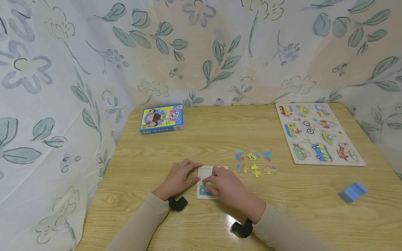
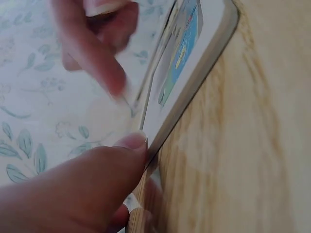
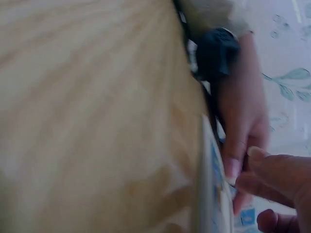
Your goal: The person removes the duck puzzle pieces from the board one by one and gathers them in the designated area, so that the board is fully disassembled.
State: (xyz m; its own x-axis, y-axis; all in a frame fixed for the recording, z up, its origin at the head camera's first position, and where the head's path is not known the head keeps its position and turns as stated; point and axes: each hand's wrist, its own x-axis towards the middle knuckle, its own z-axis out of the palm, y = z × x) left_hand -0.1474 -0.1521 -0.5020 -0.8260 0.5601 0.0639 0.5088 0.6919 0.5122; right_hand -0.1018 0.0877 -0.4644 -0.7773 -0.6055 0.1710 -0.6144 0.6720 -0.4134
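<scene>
A small white puzzle tray (image 1: 201, 196) lies flat on the table, with colourful pieces (image 1: 202, 190) in its lower left part. My left hand (image 1: 179, 177) rests at its left side, thumb tip (image 2: 133, 141) against the edge and index finger stretched to the upper left corner. Above the tray my right hand (image 1: 230, 190) bends its fingers and pinches a small, thin puzzle piece, mostly hidden and blurred in the left wrist view. Several loose puzzle pieces (image 1: 255, 170) lie in two rows just right of the tray.
A blue and yellow box (image 1: 161, 119) sits at the back left. At the back right lies a vehicle peg board (image 1: 320, 134). A small folded blue object (image 1: 353, 192) stands on the right side of the wooden table (image 1: 204, 136). Flower-patterned cloth (image 1: 213, 52) hangs behind.
</scene>
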